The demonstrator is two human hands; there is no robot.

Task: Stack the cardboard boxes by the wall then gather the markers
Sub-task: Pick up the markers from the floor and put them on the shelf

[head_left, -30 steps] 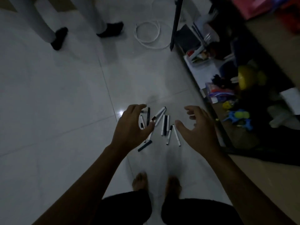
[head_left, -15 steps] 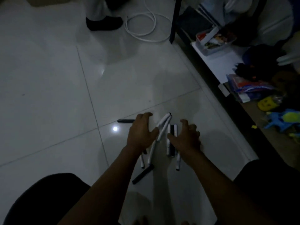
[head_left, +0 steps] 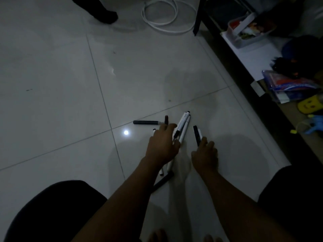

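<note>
Left hand (head_left: pixel 163 145), right hand (head_left: pixel 205 154) grip markers (head_left: pixel 183 127); open tile leftward.

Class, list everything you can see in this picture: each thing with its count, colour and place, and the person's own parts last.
markers: several, white and black, scattered on floor between the hands
black marker: one, lying apart, left of the pile
cable: one, white, coiled, top centre
plastic container: one, clear, upper right
yellow toy: one, right edge
left hand: one, over the pile, grip unclear
right hand: one, on a black-and-white marker
</note>
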